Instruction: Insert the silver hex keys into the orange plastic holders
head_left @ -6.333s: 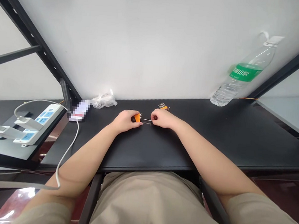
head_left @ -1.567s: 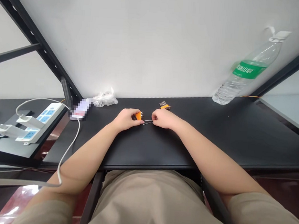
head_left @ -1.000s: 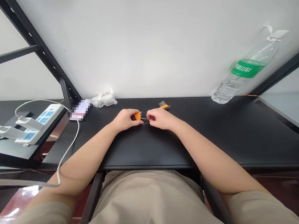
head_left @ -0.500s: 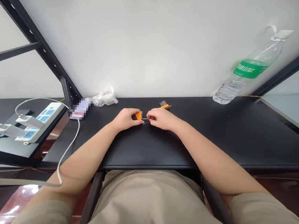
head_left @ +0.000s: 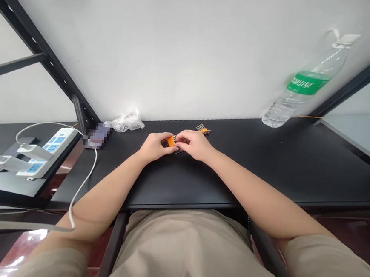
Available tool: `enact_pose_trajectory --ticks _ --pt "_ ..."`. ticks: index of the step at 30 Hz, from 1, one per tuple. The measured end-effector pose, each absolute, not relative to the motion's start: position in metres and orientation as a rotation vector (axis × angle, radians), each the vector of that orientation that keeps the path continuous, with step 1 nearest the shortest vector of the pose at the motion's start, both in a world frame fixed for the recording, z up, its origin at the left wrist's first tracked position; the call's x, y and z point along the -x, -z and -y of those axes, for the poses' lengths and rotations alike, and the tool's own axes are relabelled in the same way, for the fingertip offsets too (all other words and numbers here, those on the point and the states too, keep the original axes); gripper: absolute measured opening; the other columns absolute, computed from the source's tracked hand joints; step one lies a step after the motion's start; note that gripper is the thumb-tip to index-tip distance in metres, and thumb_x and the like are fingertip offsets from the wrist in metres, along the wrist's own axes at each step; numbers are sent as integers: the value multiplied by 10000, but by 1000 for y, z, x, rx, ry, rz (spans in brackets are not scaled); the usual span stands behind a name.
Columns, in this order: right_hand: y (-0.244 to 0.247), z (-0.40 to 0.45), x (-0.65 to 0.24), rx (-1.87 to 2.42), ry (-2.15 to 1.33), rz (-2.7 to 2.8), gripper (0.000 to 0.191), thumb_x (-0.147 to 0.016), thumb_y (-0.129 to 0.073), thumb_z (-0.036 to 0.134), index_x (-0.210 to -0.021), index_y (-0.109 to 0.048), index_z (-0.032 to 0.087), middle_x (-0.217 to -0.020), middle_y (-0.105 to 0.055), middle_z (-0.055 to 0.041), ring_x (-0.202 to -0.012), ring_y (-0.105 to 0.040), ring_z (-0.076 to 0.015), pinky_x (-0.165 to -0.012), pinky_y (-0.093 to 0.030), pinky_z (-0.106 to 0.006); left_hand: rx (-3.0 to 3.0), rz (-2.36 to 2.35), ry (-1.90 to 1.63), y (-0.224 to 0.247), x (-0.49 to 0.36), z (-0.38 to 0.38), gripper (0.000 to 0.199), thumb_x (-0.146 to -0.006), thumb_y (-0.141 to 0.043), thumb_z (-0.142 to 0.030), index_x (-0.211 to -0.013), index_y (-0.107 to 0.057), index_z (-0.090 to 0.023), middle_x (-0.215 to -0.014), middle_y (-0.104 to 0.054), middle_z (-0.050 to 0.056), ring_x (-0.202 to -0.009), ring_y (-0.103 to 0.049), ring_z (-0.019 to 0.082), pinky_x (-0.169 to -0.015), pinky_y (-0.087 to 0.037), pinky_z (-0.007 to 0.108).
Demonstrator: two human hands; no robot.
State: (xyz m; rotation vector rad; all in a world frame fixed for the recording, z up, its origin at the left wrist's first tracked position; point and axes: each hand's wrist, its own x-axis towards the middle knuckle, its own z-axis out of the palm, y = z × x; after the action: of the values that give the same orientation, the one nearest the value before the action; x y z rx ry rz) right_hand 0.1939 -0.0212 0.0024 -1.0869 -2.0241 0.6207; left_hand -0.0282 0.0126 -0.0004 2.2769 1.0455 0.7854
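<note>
My left hand (head_left: 154, 147) grips an orange bit holder (head_left: 171, 141) with dark metal bits sticking out of its sides. Pressed against the holder's right side is my right hand (head_left: 194, 144), its fingers pinched around something too small to make out, at the bits. A thin dark piece (head_left: 179, 151) shows just under the right fingertips. Behind my right hand, a second orange holder (head_left: 204, 130) with a row of metal bits lies on the black table (head_left: 181, 189).
A crumpled clear plastic bag (head_left: 127, 121) and a blurred-out item (head_left: 98, 136) are at the back left. A white power strip (head_left: 51, 151) with plugs and a cable (head_left: 87, 180) is further left. A water bottle (head_left: 299, 92) stands at the back right.
My right hand has moved left, closing the gap to the orange holder in my left hand. The thin metal piece seen between the hands is now mostly hidden.
</note>
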Motion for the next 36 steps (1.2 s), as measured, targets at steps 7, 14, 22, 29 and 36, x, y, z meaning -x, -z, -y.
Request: enact_pose_trajectory --ticks 7,14,22,29,36 --pt "11 18 -193 977 -430 2077 299 -1032 -507 248 -1158 -778 239 -1091 -698 -79 -967 -648 -202 -899 -508 -339 -1901 -1061 -997 10 28 -18 566 -721 -877 -520 -1149 -745 -174 -1033 -777 74 -877 -696 202 -856 -581 356" --pt "9 17 -203 1127 -304 2251 389 -1024 -527 261 -1383 -677 243 -1143 -666 -82 -872 -623 -182 -828 -481 -311 -1707 -1049 -1055 14 31 -28 589 -718 -891 -497 -1175 -730 -162 -1123 -781 109 -993 -729 236 -940 -593 394" --pt "-1 4 -227 1421 -564 2467 118 -905 -652 241 -987 -736 232 -1127 -658 -52 -811 -611 -164 -728 -440 -289 -2230 -1155 -874 12 39 -27 395 -810 -771 -470 -1109 -740 -213 -961 -753 26 -842 -673 196 -824 -541 336" --pt "-5 15 -209 1598 -514 2565 35 -838 -686 194 -807 -672 206 -998 -676 -68 -707 -578 -169 -602 -367 -307 -2507 -1120 -679 13 38 -29 436 -803 -777 -499 -1149 -718 -241 -1008 -744 36 -865 -670 227 -805 -505 340" --pt "1 17 -201 1540 -399 2557 53 -847 -669 171 -833 -630 204 -961 -679 -78 -784 -619 -199 -645 -391 -306 -2581 -1111 -633 15 37 -30 437 -805 -783 -512 -1141 -708 -244 -977 -739 33 -854 -663 235 -778 -482 336"
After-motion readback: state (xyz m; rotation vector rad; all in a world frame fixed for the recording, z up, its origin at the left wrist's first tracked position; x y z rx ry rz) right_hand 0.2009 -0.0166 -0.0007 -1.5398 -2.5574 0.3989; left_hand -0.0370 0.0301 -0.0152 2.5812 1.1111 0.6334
